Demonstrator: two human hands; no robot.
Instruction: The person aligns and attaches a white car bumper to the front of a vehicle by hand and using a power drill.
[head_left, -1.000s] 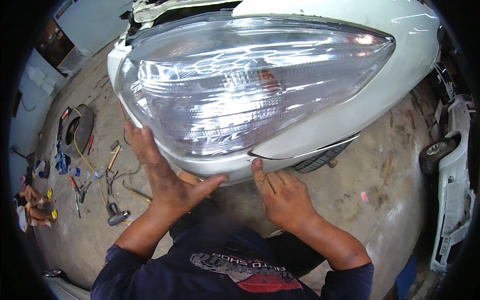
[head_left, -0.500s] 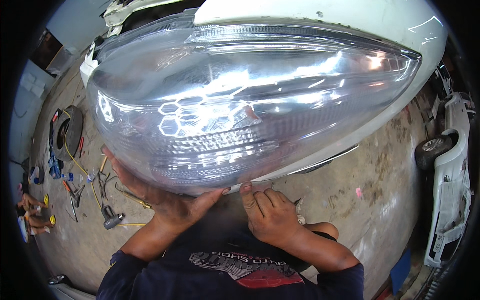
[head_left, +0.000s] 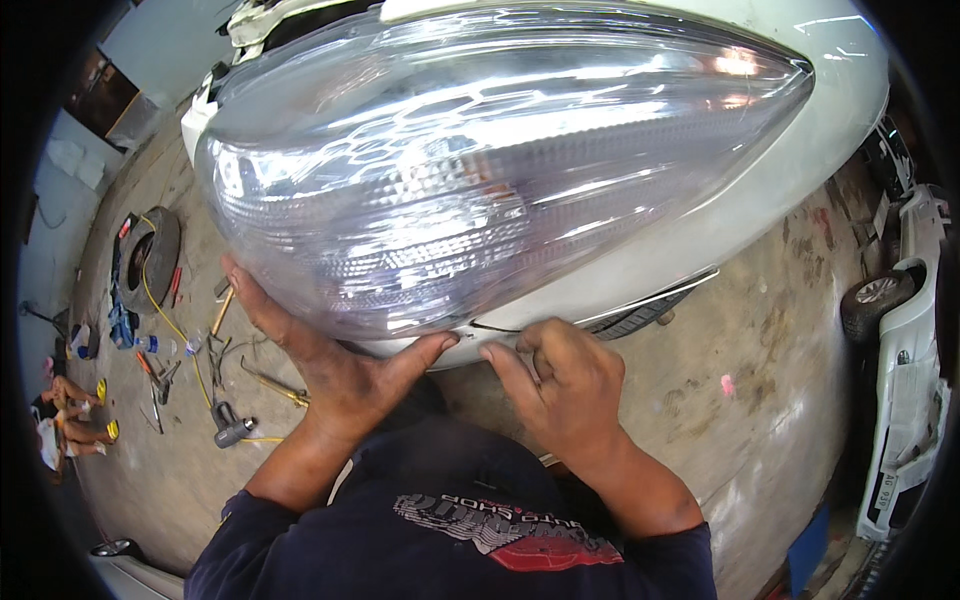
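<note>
At twelve o'clock, a clear headlight (head_left: 480,190) is patterned with silvery ribs and white honeycomb glints, its bodywork (head_left: 740,210) white. The shirt (head_left: 400,550) at six o'clock is navy with a red-and-grey print (head_left: 550,553); toward nine, a yellow cord (head_left: 165,315), a dark tyre (head_left: 168,250).

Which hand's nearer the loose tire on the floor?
Left. The left hand is at the lower-left edge of the headlight, right of the tire; the right hand is farther right, by the white body panel.
</note>
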